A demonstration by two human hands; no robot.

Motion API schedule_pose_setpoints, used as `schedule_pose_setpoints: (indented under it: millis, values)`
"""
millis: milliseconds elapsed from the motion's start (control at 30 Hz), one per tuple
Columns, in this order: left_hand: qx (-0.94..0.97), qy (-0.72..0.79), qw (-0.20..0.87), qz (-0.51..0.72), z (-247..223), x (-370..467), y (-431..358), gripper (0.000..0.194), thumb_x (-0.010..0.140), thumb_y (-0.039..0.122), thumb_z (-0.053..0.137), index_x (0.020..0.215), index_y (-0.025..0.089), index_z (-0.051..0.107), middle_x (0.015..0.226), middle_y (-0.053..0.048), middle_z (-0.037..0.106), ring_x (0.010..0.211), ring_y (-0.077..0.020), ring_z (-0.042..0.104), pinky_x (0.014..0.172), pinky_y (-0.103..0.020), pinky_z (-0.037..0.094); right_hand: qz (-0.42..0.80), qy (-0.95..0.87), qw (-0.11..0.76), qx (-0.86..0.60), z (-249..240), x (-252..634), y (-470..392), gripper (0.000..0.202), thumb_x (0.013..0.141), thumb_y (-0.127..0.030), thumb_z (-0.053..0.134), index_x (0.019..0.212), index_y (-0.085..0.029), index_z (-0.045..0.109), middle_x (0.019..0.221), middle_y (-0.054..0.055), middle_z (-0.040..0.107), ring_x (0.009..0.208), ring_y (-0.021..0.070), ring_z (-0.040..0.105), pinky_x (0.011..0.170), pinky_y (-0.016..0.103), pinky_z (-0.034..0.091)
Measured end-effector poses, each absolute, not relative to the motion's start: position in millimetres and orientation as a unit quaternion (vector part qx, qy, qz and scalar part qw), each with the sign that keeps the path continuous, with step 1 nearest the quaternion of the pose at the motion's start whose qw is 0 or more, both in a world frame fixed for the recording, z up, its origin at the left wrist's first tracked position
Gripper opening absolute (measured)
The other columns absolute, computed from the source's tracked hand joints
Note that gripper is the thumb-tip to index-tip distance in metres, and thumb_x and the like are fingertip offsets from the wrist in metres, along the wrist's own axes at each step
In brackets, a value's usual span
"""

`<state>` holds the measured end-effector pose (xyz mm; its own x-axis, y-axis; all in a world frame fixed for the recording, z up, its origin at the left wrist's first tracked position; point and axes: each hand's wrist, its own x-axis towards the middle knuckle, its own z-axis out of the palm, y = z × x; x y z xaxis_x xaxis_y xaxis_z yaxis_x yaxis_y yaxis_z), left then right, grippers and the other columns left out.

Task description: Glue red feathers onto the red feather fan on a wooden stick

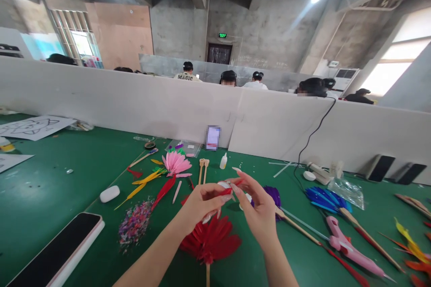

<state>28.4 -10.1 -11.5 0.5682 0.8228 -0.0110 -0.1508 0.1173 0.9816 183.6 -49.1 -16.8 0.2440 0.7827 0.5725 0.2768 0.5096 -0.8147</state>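
My left hand and my right hand meet above the green table. Thumb and fingers of both are pinched on a small red piece with a white, rounded part beside it. Its exact kind is too small and too covered to tell. Just below my hands lies a red feather fan with a wooden handle pointing toward me. Part of a small white container shows behind my right fingers. Beyond my hands stands a white glue bottle, near two wooden sticks.
At left are a pink feather fan, loose yellow feathers, a pile of colourful bits, a white case and a large phone. Rightward lie purple and blue fans and a pink glue gun. A white partition closes the back.
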Motion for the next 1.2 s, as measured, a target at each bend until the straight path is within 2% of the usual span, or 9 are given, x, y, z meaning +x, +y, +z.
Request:
schedule_pose_setpoints:
  millis: [100, 267, 500, 633, 800, 967, 1200]
  values:
    - [0.522, 0.292, 0.714, 0.363, -2.8, 27.8, -14.3, 0.033, 0.071, 0.047, 0.076, 0.081, 0.016, 0.069, 0.046, 0.009, 0.042, 0.035, -0.0018, 0.030, 0.033, -0.015, 0.019, 0.191, -0.577, 0.662, -0.439, -10.3, 179.4, -51.6, 0.032, 0.085, -0.018, 0.065, 0.116, -0.025, 0.066, 0.087, 0.001, 0.075, 0.079, 0.0146, 0.071, 0.073, 0.026, 0.060]
    - [0.431, 0.244, 0.786, 0.370, 7.2, 31.0, -18.8, 0.031, 0.065, 0.041, 0.082, 0.077, 0.016, 0.070, 0.045, 0.007, 0.046, 0.034, -0.0009, 0.031, 0.032, -0.017, 0.011, 0.198, -0.567, 0.689, -0.407, -5.8, 176.2, -51.8, 0.041, 0.084, -0.014, 0.066, 0.122, -0.031, 0.063, 0.088, -0.001, 0.074, 0.077, 0.0120, 0.071, 0.071, 0.022, 0.060]
    - [0.401, 0.245, 0.802, 0.369, 7.1, 35.7, -18.0, 0.031, 0.066, 0.043, 0.082, 0.075, 0.016, 0.070, 0.040, 0.009, 0.042, 0.033, -0.0003, 0.029, 0.034, -0.018, 0.012, 0.146, -0.542, 0.720, -0.408, -0.3, 171.2, -45.2, 0.039, 0.084, -0.018, 0.067, 0.121, -0.031, 0.065, 0.082, -0.001, 0.074, 0.071, 0.0127, 0.072, 0.066, 0.022, 0.061]
    - [0.399, 0.265, 0.799, 0.364, 4.2, 35.2, -11.4, 0.032, 0.064, 0.043, 0.083, 0.073, 0.016, 0.069, 0.049, 0.005, 0.053, 0.033, 0.0001, 0.032, 0.034, -0.019, 0.011, 0.137, -0.528, 0.724, -0.422, -3.4, 168.5, -40.4, 0.037, 0.085, -0.022, 0.068, 0.120, -0.033, 0.065, 0.083, -0.001, 0.076, 0.070, 0.0129, 0.073, 0.063, 0.021, 0.062]
    - [0.362, 0.272, 0.814, 0.365, 0.5, 38.1, -5.2, 0.028, 0.065, 0.041, 0.083, 0.075, 0.018, 0.070, 0.065, 0.002, 0.062, 0.036, 0.0015, 0.032, 0.035, -0.018, 0.012, 0.122, -0.506, 0.723, -0.455, -9.4, 167.8, -33.6, 0.037, 0.084, -0.020, 0.067, 0.118, -0.034, 0.067, 0.085, -0.001, 0.076, 0.071, 0.0126, 0.073, 0.064, 0.018, 0.061]
    - [0.355, 0.271, 0.823, 0.351, -1.7, 40.9, -2.0, 0.027, 0.067, 0.042, 0.081, 0.076, 0.018, 0.072, 0.045, 0.007, 0.043, 0.035, -0.0004, 0.027, 0.034, -0.019, 0.009, 0.106, -0.503, 0.715, -0.475, -10.1, 168.9, -26.2, 0.031, 0.085, -0.022, 0.066, 0.115, -0.030, 0.069, 0.078, -0.001, 0.075, 0.063, 0.0122, 0.072, 0.060, 0.019, 0.061]
    - [0.336, 0.273, 0.832, 0.347, -4.5, 42.9, -0.2, 0.026, 0.069, 0.041, 0.080, 0.077, 0.018, 0.071, 0.044, 0.008, 0.042, 0.034, 0.0000, 0.024, 0.034, -0.019, 0.008, 0.102, -0.508, 0.703, -0.487, -13.3, 171.6, -21.7, 0.034, 0.088, -0.020, 0.062, 0.119, -0.033, 0.066, 0.082, -0.002, 0.076, 0.068, 0.0095, 0.072, 0.065, 0.015, 0.059]
